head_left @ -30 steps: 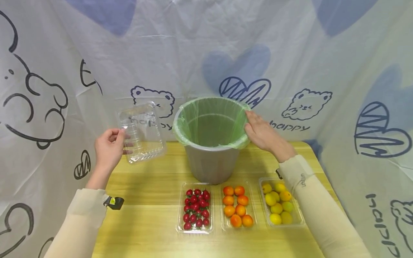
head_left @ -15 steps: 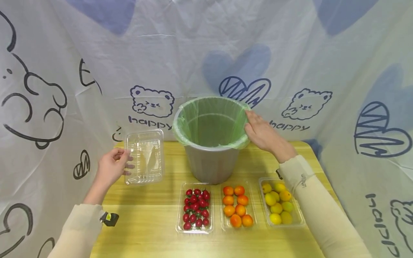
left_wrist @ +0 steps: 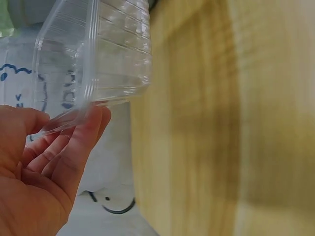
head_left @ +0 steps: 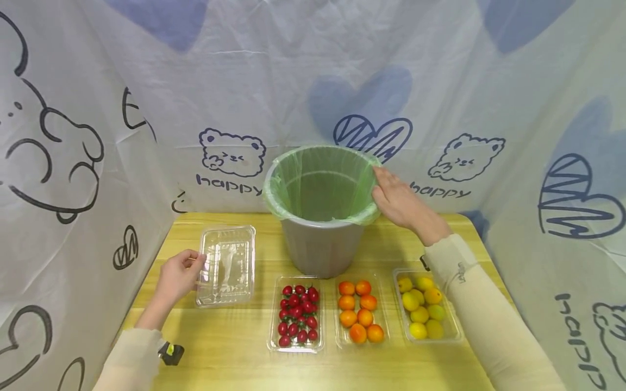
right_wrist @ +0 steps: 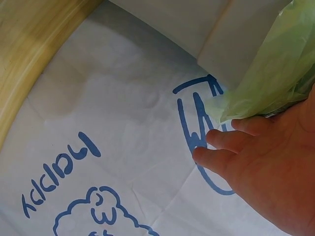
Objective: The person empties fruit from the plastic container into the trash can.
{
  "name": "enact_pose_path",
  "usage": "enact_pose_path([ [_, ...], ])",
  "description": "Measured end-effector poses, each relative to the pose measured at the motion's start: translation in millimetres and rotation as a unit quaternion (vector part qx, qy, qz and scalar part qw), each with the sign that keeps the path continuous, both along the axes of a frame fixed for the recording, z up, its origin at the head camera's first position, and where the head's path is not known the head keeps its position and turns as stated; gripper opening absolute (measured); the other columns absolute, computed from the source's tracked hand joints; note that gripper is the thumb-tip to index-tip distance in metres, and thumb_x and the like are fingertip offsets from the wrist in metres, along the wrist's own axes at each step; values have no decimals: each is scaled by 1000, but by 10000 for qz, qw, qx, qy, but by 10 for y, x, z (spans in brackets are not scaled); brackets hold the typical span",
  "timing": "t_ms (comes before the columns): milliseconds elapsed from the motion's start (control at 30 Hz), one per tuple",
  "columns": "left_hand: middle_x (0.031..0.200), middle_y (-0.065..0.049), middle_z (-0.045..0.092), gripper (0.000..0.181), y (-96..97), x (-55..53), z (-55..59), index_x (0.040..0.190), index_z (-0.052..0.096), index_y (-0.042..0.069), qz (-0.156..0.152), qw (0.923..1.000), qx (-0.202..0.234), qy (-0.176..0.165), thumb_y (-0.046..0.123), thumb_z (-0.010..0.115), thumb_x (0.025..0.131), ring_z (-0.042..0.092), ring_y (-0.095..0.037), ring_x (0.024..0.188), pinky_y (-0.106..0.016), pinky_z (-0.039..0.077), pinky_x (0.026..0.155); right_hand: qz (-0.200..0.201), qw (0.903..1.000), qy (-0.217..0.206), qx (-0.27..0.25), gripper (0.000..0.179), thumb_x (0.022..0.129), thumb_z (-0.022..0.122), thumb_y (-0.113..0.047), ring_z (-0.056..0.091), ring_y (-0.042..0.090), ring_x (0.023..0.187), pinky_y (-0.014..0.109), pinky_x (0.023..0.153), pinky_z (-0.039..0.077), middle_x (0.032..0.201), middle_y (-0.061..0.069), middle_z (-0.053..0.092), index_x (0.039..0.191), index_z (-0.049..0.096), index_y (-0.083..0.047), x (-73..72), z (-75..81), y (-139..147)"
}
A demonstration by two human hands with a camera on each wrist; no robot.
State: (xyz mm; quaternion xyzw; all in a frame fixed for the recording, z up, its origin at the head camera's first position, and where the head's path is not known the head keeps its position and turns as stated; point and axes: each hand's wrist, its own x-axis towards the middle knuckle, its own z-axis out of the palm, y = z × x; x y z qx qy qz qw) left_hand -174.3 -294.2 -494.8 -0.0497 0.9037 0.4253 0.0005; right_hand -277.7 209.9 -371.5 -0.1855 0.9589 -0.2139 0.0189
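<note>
My left hand (head_left: 180, 276) pinches the left edge of a clear plastic container (head_left: 227, 266) between thumb and fingers. In the left wrist view the container (left_wrist: 118, 54) stands over the wooden table with its wall turned to the camera; nothing shows inside it. My right hand (head_left: 398, 200) rests with straight fingers against the right rim of a grey bucket (head_left: 320, 250). A green bag (head_left: 279, 201) lines the bucket and folds over its rim. In the right wrist view the fingers (right_wrist: 216, 162) lie beside the hanging bag edge (right_wrist: 275, 69).
In front of the bucket stand a clear tray of cherry tomatoes (head_left: 295, 312), a tray of small orange fruits (head_left: 357, 333) and a tray of yellow fruits (head_left: 419, 315). The wooden table (head_left: 235, 353) is enclosed by a printed white curtain (head_left: 274, 81) on three sides.
My left hand has brought the plastic container down and toward me, from against the curtain to over the table's left part. The right hand stays on the bucket rim.
</note>
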Motion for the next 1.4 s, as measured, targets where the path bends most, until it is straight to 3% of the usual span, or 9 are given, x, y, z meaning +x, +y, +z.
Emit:
enact_pose_path([
  [300, 110, -33, 73, 40, -4, 145, -211, 123, 64, -8, -76, 9995, -184, -261, 28, 53, 111, 70, -23, 73, -31, 63, 57, -6, 10000, -57, 27, 68, 110, 19, -34, 9, 45, 163, 57, 136, 9, 175, 25, 8, 167, 7, 2, 8, -2, 11],
  [567, 115, -36, 72, 35, -38, 202, -395, 117, 66, -6, -143, 9977, -616, -251, 26, 55, 110, 74, -31, 86, -35, 62, 64, -17, 10000, 5, -11, 68, 110, 21, -33, 10, 44, 163, 55, 136, 9, 176, 24, 8, 167, 8, 2, 3, 0, 12],
  [833, 111, -34, 73, 34, -58, 217, -448, 115, 66, -7, -92, 9976, -599, -326, 25, 56, 109, 73, -28, 83, -30, 57, 60, -14, 10000, 49, -47, 68, 111, 21, -33, 10, 43, 164, 54, 136, 10, 176, 23, 8, 168, 8, 2, -14, -10, 3],
  [1067, 111, -33, 73, 33, -65, 250, -517, 118, 66, -5, -84, 9967, -470, -654, 25, 58, 108, 72, -25, 76, -31, 60, 58, -8, 10000, 82, -14, 68, 110, 20, -33, 11, 44, 163, 53, 137, 9, 175, 25, 10, 167, 9, 4, -8, -23, -4],
  [1400, 87, -19, 75, 28, -75, 263, -569, 108, 67, -5, -202, 9959, -394, -787, 22, 56, 108, 62, -16, 63, -29, 55, 52, 4, 9999, 106, -20, 68, 111, 20, -33, 11, 45, 163, 53, 136, 9, 175, 25, 11, 167, 10, 4, -5, -14, 11],
])
